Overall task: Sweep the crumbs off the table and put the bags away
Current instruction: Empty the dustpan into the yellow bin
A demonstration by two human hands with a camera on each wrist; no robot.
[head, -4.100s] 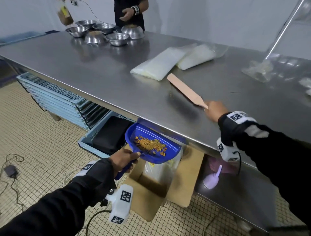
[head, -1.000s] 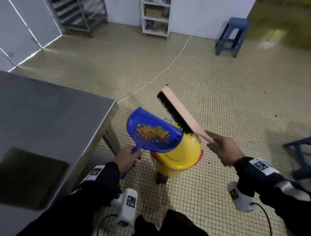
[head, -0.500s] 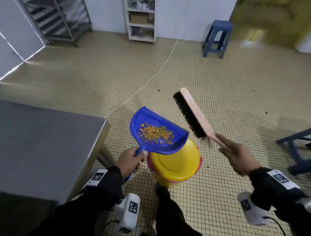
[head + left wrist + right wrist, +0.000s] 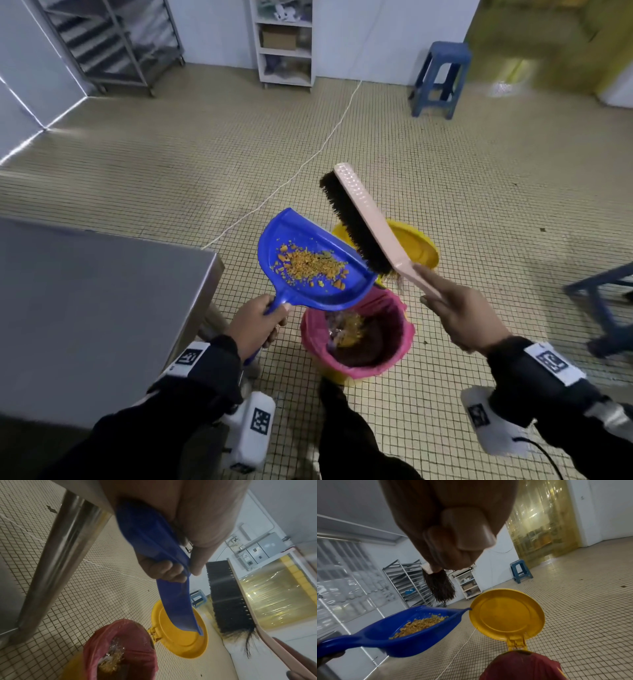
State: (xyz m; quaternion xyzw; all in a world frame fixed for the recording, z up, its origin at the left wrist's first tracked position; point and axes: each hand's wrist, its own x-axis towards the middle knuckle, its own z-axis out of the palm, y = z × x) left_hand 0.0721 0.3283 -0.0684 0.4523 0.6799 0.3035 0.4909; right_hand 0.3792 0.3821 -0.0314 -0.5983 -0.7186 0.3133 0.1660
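My left hand (image 4: 255, 325) grips the handle of a blue dustpan (image 4: 315, 263) that carries a heap of orange crumbs (image 4: 308, 265). The pan hangs level over the left rim of a yellow pedal bin (image 4: 334, 371) lined with a pink bag (image 4: 394, 335); its yellow lid (image 4: 416, 245) stands open behind. My right hand (image 4: 459, 313) grips the pink handle of a hand brush (image 4: 368, 219), whose black bristles sit above the pan's right edge. In the right wrist view the dustpan (image 4: 412, 628) lies left of the lid (image 4: 506, 615). In the left wrist view the bin's bag (image 4: 123, 649) shows crumbs inside.
The steel table's corner (image 4: 191, 274) is just left of my left hand, its leg (image 4: 56, 568) close by the bin. My foot (image 4: 330, 387) is at the bin's base. A blue stool (image 4: 440, 78), a white shelf unit (image 4: 286, 41) and a white cable (image 4: 308, 161) are farther off on the tiled floor.
The bin's lid has swung open, baring the pink bag. The brush has come down and left to the dustpan's right edge. The pan still carries its crumbs.
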